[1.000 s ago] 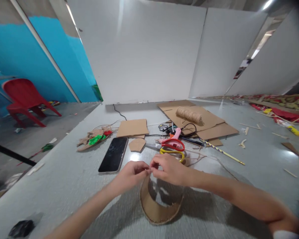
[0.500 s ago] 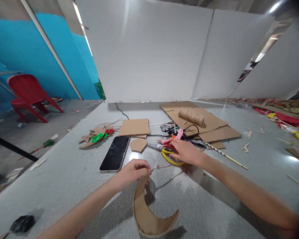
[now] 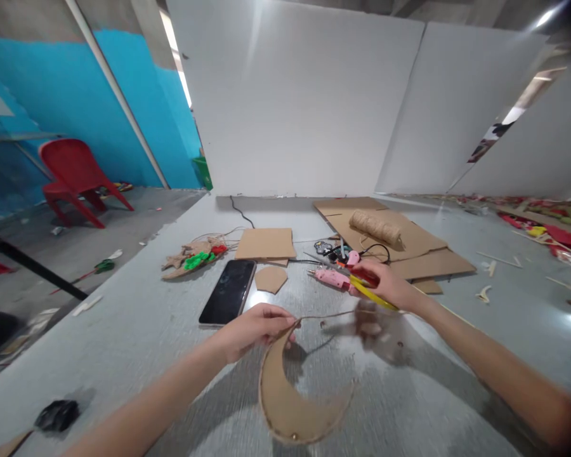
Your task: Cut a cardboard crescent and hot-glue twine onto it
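Note:
My left hand [image 3: 264, 327] pinches the upper tip of a cardboard crescent [image 3: 297, 412] whose edge is lined with twine. A strand of twine [image 3: 330, 315] stretches from that tip toward my right hand [image 3: 383, 284]. My right hand is closed around the red and yellow handles of scissors [image 3: 374, 295], lifted a little over the table; their blades are hidden. Just left of it lies a pink glue gun [image 3: 330, 277]. A small cardboard polygon [image 3: 271, 279] rests beyond my left hand, beside a black phone [image 3: 228, 292].
Cardboard sheets [image 3: 428, 244] bear a twine roll [image 3: 375, 228] at the back right. A decorated cardboard piece [image 3: 195, 257] sits at the left. A white panel [image 3: 295, 95] rises behind; a red chair [image 3: 73, 171] stands beyond the table's left side.
My right hand has picked up the scissors from the table and moved them right, uncovering the pink glue gun. The view has shifted slightly; my left hand still holds the crescent.

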A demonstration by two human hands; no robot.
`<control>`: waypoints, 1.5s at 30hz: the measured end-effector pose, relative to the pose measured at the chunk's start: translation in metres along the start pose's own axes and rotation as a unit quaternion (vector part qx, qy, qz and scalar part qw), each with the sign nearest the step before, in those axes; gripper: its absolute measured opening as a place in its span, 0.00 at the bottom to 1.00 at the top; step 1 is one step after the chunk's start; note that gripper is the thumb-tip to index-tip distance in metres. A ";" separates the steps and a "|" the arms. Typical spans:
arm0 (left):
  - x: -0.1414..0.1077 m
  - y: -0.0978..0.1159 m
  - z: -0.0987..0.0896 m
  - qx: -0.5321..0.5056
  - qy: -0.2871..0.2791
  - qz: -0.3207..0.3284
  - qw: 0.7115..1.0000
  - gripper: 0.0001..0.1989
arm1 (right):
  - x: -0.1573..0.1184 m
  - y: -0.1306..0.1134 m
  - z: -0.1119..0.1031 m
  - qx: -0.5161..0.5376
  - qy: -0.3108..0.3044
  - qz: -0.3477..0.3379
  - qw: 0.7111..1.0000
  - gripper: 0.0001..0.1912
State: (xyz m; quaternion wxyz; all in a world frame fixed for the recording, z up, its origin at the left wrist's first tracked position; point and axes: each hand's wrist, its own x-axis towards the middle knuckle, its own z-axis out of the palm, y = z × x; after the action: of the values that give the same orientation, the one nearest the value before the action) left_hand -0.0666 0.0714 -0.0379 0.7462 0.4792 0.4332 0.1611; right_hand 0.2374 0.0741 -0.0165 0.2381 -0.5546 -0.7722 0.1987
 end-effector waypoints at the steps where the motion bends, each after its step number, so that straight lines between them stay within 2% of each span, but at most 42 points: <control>1: -0.001 0.001 0.000 -0.032 -0.001 -0.006 0.999 0.22 | -0.008 -0.003 -0.001 0.010 -0.036 0.004 0.999 0.20; 4: -0.006 0.007 0.000 -0.097 0.012 -0.014 0.995 0.23 | -0.036 -0.016 0.000 0.030 -0.117 0.004 0.993 0.27; 7: -0.012 0.013 0.000 -0.118 0.015 0.006 0.993 0.23 | -0.060 -0.029 0.007 0.044 -0.134 0.016 0.990 0.29; 10: -0.018 0.019 0.003 -0.126 0.021 0.031 0.991 0.22 | -0.071 -0.035 0.014 0.042 -0.147 0.027 0.988 0.29; 14: -0.026 0.022 0.011 -0.150 0.037 0.042 0.987 0.23 | -0.068 -0.039 0.022 0.040 -0.165 0.020 0.985 0.27; 17: -0.030 0.024 0.014 -0.167 0.047 0.055 0.983 0.23 | -0.063 -0.041 0.027 0.037 -0.150 0.032 0.987 0.29; 24: -0.030 0.026 0.011 -0.145 0.058 0.076 0.985 0.21 | -0.060 -0.038 0.033 0.073 -0.138 0.040 0.987 0.31; 30: -0.028 0.022 0.013 -0.123 0.038 0.064 0.990 0.21 | -0.055 -0.033 0.034 0.077 -0.130 0.037 0.988 0.31; 34: -0.029 0.021 0.015 -0.121 0.023 0.057 0.991 0.21 | -0.050 -0.037 0.035 0.083 -0.125 0.015 0.989 0.27; 37: -0.029 0.020 0.015 -0.123 0.011 0.060 0.991 0.20 | -0.051 -0.036 0.035 0.107 -0.144 0.028 0.983 0.24; 42: -0.030 0.021 0.015 -0.127 0.005 0.052 0.990 0.17 | -0.054 -0.030 0.036 0.211 -0.205 0.086 0.952 0.18; 45: -0.030 0.022 0.016 -0.123 -0.008 0.045 0.991 0.14 | -0.053 -0.030 0.036 0.228 -0.222 0.099 0.943 0.16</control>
State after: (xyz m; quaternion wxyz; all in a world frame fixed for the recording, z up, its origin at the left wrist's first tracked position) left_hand -0.0671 0.0537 -0.0019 0.7946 0.4041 0.3826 0.2427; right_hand 0.2079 0.0130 -0.0369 0.1604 -0.5005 -0.6808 0.5102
